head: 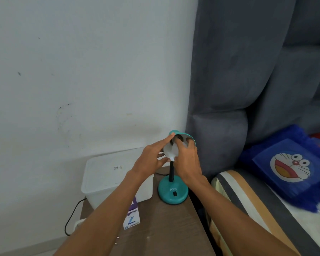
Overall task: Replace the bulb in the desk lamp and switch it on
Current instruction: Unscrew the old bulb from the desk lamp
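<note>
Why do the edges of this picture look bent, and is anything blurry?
Head view: the wide-angle lens bows the grey padded headboard and the striped bed edge. The blue cartoon cushion is smeared by motion blur. Soft, even light casts only a faint shadow on the white wall. The teal desk lamp is unlit.

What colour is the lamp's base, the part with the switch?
Teal, with a black switch and white "ATN" lettering. The lamp base shows best in the head view.
</note>
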Tool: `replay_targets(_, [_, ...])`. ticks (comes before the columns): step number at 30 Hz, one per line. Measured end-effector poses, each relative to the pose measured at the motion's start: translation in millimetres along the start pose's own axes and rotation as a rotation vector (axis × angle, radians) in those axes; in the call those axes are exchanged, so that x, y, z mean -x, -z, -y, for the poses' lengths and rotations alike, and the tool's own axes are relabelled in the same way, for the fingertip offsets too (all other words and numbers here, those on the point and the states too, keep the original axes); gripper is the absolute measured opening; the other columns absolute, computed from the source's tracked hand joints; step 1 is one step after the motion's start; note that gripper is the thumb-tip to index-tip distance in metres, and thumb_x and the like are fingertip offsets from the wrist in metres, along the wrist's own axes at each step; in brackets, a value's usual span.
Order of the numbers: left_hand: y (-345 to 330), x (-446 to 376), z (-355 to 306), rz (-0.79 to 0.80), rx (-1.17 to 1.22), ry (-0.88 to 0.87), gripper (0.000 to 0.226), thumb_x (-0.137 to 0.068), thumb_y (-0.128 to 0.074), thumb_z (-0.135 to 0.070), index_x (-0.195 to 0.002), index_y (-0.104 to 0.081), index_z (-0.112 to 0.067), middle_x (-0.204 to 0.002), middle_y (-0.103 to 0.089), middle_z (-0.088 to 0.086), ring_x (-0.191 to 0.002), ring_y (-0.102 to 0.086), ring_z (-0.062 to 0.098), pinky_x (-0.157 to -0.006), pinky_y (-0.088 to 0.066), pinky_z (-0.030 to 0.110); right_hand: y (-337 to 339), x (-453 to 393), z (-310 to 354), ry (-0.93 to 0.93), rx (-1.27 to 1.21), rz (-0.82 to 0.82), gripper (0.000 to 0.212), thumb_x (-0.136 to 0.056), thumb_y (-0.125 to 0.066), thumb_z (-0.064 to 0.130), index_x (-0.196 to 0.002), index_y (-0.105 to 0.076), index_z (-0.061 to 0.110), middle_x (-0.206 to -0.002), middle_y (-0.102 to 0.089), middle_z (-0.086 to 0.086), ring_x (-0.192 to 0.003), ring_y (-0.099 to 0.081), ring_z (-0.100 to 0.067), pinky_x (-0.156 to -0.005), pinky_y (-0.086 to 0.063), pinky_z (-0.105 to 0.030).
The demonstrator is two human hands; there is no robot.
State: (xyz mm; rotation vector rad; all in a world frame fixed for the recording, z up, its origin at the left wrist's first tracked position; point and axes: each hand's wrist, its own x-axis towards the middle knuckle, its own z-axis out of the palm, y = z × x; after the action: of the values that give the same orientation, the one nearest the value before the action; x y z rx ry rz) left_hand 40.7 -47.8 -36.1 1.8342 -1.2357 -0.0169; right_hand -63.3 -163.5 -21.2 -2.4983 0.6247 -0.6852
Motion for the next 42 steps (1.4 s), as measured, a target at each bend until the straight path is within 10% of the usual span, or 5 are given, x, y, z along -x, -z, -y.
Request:
replay_targets(14, [-0.7,-0.8,3.6,-0.002,-0.01,-0.002,0.091,-0.087,-0.08,-0.004,-0.158,-0.035,-0.039,-0.14,-0.062,0.002,-0.115,-0.068,0.016,-0.099,-0.058,0.032,0.4,1.9,6.5,-0.113,-0.129,-0.062,0.063,-0.092,-0.066,0.036,-0.144,-0.038,0.015,-0.142,-0.044,-0.016,-0.123,-0.053,-0.032,-0.096,-0.052,-0.042])
replay_targets(21, [-2.3,0.4,1.1,-0.009,-0.02,-0.007,0.093,-0.086,-0.081,-0.003,-0.156,-0.034,-0.042,-0.146,-0.058,0.0,-0.121,-0.064,0.013,-0.099,-0.053,0.016,8.6,-3.6,4.0,-0.055,0.033,0.011,0.063,-0.084,-0.073,0.014,-0.141,-0.046,0.02,-0.14,-0.04,-0.013,-0.125,-0.041,-0.035,-0.096,-0.048,-0.04])
replay_targets(28, [-3.9,-0.4,1.3,-0.007,-0.008,0.001,0.089,-0.088,-0.079,-0.004,-0.157,-0.036,-0.038,-0.145,-0.06,0.0,-0.119,-0.066,0.012,-0.099,-0.057,0.027,7.2,-3.2,-0.7,-0.167,-0.106,-0.023,0.052,-0.092,-0.062,0.042,-0.131,-0.052,0.009,-0.124,-0.061,-0.015,-0.104,-0.064,-0.032,-0.082,-0.054,-0.037])
replay_targets(37, [-5.2,-2.6,-1.9,-0.015,-0.019,0.005,0.09,-0.087,-0.079,-0.003,-0.157,-0.035,-0.039,-0.146,-0.059,0.002,-0.121,-0.065,0.016,-0.101,-0.056,0.027,7.4,-1.0,3.1,-0.044,0.024,-0.003,0.069,-0.084,-0.075,0.025,-0.144,-0.041,0.021,-0.147,-0.031,-0.016,-0.13,-0.043,-0.037,-0.099,-0.05,-0.043])
replay_targets(42, [-3.5,-0.8,-0.7,-0.015,0.021,0.039,0.09,-0.087,-0.078,0.001,-0.155,-0.037,-0.04,-0.142,-0.061,0.001,-0.116,-0.067,0.01,-0.097,-0.054,0.017,5.5,-4.5,-0.7,-0.155,-0.104,-0.02,0.054,-0.091,-0.064,0.038,-0.136,-0.049,0.012,-0.127,-0.058,-0.016,-0.107,-0.061,-0.036,-0.087,-0.052,-0.041])
